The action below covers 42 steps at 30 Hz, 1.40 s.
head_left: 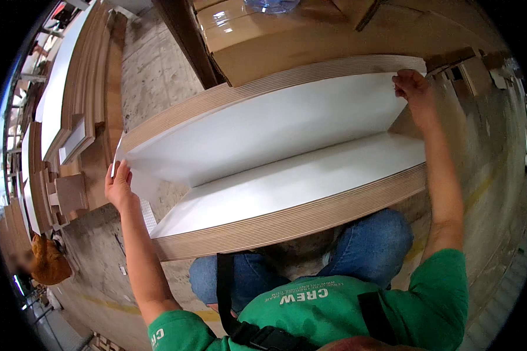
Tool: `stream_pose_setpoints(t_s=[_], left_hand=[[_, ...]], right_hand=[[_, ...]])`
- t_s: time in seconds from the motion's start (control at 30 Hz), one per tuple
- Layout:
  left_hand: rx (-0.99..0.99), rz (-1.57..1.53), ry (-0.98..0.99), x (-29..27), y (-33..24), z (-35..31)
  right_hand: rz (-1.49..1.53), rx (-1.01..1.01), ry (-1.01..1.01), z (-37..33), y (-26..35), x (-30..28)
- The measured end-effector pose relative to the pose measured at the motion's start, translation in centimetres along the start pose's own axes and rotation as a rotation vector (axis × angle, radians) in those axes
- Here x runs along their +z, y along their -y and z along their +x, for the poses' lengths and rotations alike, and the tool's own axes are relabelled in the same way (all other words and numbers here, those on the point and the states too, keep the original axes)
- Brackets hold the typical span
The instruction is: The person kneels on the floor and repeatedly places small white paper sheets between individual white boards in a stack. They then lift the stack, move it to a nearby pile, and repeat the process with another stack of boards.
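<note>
From my remote station I look in on a workshop or warehouse for board and cardboard; I cannot tell which. On the left, tall stacks of white-faced brown board (91, 70) stand on a bare, stained concrete floor (149, 64), and a worn yellow line (108, 303) crosses it at the near left. A large brown carton (269, 52) sits on the far side, with cut cardboard pieces (477, 75) at far right. Layered board (310, 216) with white faces and brown edges spans the middle.

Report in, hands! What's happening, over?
Left hand pinching white sheet by left edge. Right hand at upper right corner, grip unclear. Brown carton behind; nothing visibly blocking.
</note>
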<state>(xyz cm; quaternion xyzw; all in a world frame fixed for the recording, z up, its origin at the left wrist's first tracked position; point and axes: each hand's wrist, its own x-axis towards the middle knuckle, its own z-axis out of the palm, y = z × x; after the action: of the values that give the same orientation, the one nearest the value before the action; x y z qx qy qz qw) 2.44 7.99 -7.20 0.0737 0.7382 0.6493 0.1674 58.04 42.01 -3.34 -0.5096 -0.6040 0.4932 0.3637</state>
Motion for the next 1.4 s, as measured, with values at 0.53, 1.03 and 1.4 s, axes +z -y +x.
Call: stream_pose_setpoints(t_s=[0.53, 1.03, 1.4], left_hand=[[-0.073, 0.074, 0.100, 1.6, -2.0, -0.2], [0.129, 0.034, -0.047, 1.5, -0.4, -0.1], [-0.122, 0.135, 0.171, -0.8, -2.9, -0.5]], right_hand=[[-0.533, -0.256, -0.256, 2.0, -5.2, -0.1], [-0.143, -0.102, -0.095, 0.1, -1.4, -2.4], [-0.690, -0.178, -0.139, -0.5, 2.0, 1.1]])
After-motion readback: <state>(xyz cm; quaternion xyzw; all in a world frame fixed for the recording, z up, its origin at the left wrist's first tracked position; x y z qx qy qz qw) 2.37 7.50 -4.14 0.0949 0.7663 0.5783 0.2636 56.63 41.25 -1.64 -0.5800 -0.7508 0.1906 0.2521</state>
